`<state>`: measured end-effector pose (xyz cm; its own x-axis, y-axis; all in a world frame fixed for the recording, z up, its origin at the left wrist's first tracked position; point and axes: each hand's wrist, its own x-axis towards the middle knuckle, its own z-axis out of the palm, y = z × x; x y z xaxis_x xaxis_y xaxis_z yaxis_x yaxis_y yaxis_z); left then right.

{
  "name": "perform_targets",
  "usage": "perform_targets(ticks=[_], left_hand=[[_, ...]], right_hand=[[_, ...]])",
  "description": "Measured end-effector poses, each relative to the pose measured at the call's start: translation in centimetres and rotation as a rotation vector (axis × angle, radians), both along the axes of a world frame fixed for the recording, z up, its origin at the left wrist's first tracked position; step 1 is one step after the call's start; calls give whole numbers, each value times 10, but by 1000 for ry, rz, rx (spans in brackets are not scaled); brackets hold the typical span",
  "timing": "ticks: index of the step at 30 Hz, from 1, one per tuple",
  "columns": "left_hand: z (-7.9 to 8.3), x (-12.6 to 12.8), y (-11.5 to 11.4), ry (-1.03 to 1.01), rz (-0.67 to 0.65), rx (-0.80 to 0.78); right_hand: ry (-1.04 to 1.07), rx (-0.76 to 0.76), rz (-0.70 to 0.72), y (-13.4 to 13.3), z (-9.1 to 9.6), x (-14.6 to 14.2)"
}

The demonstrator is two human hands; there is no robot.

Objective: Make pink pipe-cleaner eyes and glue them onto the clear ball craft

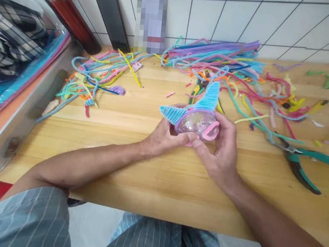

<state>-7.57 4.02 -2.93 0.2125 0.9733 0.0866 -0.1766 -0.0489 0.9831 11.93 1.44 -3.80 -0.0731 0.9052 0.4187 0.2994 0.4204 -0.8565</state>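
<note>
Between my two hands, above the wooden table, is a clear rounded ornament [192, 121] with a purple rim, glittery bits showing in it and a pink loop on its right side. Two blue pipe-cleaner pieces, shaped like ears or fins, stick up from its far edge. My left hand [171, 136] grips its left side, thumb across the near edge. My right hand [222, 151] wraps round the right side, thumb tip meeting the left thumb at a small pink piece. The fingers underneath are mostly hidden.
Loose pipe cleaners [99, 75] lie at the left, with a thick bundle [216, 55] at the back. Green-handled pliers [294, 152] rest at the right. A phone [112, 21] leans on the tiled wall beside a dark red cylinder [70, 15]. A plastic bin [33, 112] stands at far left.
</note>
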Motion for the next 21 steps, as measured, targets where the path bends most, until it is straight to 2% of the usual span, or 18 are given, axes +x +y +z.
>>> perform_targets(ticks=[8, 21], left_hand=[[10, -2, 1, 20, -30, 1], [10, -3, 0, 24, -55, -10]], right_hand=[[-8, 1, -31, 0, 0, -4], [-4, -3, -25, 0, -1, -3]])
